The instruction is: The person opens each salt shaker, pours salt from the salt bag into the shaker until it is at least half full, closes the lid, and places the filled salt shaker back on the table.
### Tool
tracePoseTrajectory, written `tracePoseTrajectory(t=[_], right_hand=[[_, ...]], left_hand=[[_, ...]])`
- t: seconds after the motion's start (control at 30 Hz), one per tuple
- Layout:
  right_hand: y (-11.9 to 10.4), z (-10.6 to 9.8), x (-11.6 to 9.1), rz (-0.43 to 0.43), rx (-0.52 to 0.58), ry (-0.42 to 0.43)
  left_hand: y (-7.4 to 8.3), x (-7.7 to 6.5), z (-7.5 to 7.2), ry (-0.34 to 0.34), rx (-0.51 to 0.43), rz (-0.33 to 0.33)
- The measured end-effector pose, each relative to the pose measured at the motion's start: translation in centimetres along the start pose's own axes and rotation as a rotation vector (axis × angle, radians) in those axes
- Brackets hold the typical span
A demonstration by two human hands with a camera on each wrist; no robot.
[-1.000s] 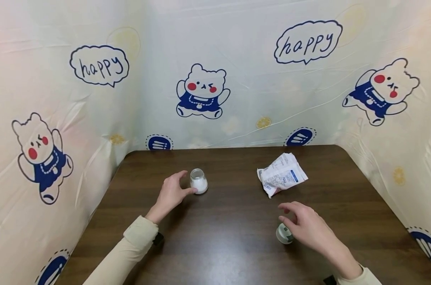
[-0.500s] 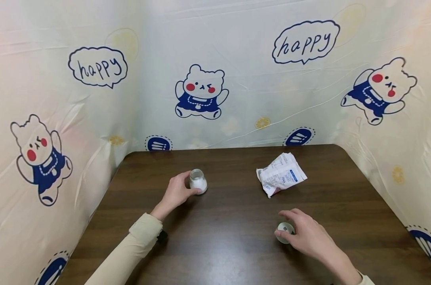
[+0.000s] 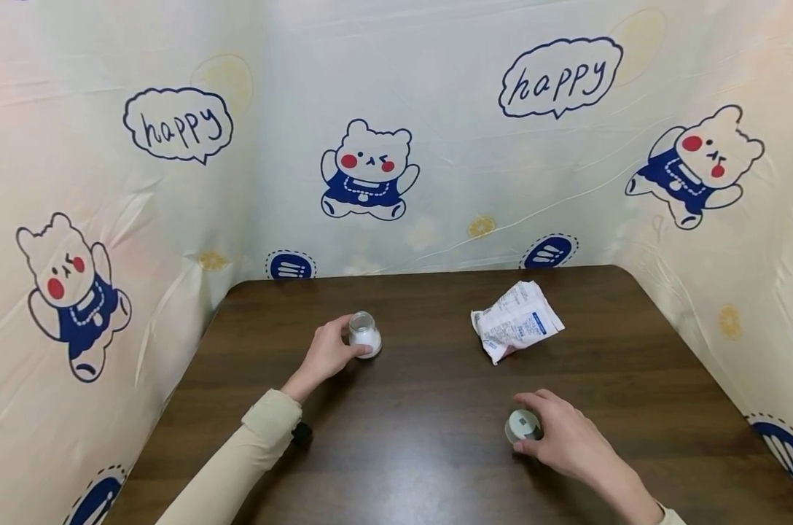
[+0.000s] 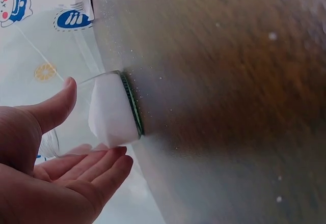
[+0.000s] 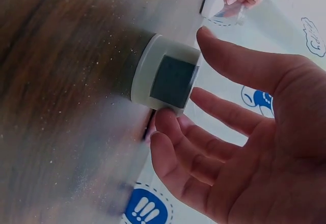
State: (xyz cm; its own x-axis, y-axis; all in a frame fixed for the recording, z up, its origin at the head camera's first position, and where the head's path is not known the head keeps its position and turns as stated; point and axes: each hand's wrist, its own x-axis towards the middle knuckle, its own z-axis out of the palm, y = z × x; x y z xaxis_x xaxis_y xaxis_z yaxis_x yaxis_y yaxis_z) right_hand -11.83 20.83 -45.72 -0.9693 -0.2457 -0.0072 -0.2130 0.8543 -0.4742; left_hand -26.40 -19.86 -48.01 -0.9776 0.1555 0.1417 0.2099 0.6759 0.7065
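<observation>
A small clear glass jar (image 3: 366,335), partly filled with white powder and without a lid, stands upright on the brown table. My left hand (image 3: 327,350) holds it from the left; in the left wrist view the thumb is along one side and the fingers (image 4: 114,160) along the other. Nearer to me on the right stands a small pale-green round object (image 5: 165,74) with a dark square panel on its side. My right hand (image 3: 570,435) curls round it, thumb (image 5: 224,53) at one edge and fingertips at the opposite side.
A crumpled white packet (image 3: 520,321) with blue print lies at the back right of the table (image 3: 409,415). White grains are scattered on the tabletop near both hands. A printed cloth curtain (image 3: 462,168) with cartoon bears encloses the back and sides.
My left hand has moved right and closed round the glass jar. The right hand has come slightly lower and closed in round the pale-green object, its thumb now at the near edge.
</observation>
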Motion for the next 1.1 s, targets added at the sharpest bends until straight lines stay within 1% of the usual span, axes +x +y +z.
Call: tracePoseTrajectory(t=[0.23,0.33,0.6,1.1], right_hand=[[0.0,0.2,0.0,-0.020,0.008,0.020],[-0.1,0.3,-0.1,-0.015,0.007,0.022],[-0.1,0.4,0.0,-0.003,0.001,0.018],[-0.1,0.6,0.3,-0.006,0.004,0.004]], left_hand=[[0.3,-0.1,0.1,0.031,0.001,0.016],[0.4,-0.3,0.2,0.043,0.010,0.025],[1.0,-0.3,0.2,0.052,0.078,0.061],[1.2,-0.6,0.0,0.029,0.079,0.022]])
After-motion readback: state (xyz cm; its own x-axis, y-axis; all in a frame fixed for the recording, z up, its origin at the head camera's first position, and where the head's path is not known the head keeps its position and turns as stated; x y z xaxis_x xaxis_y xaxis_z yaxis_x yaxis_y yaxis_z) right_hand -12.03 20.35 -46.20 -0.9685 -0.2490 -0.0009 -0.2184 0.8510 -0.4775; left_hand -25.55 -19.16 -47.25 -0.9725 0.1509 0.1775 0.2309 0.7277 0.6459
